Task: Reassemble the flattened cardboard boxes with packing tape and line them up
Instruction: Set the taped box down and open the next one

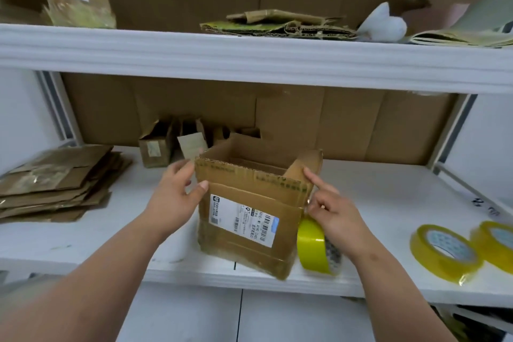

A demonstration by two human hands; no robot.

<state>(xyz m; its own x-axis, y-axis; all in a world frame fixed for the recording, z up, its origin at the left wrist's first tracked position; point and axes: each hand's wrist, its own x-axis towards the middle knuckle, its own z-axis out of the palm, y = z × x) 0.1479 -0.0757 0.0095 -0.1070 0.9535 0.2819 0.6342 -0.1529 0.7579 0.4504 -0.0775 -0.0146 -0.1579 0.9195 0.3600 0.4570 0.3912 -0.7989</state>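
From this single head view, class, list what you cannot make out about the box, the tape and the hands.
- Box bottom seam: faces the shelf, so taping is hidden.
- Label print: too small and blurred.
- Tape roll beside the box: partly behind the right hand; grip unclear.
- Left hand fingertips: motion-blurred against the box's side.
- Farthest roll: cut by the right edge.

Head-worn view, downward, near shelf
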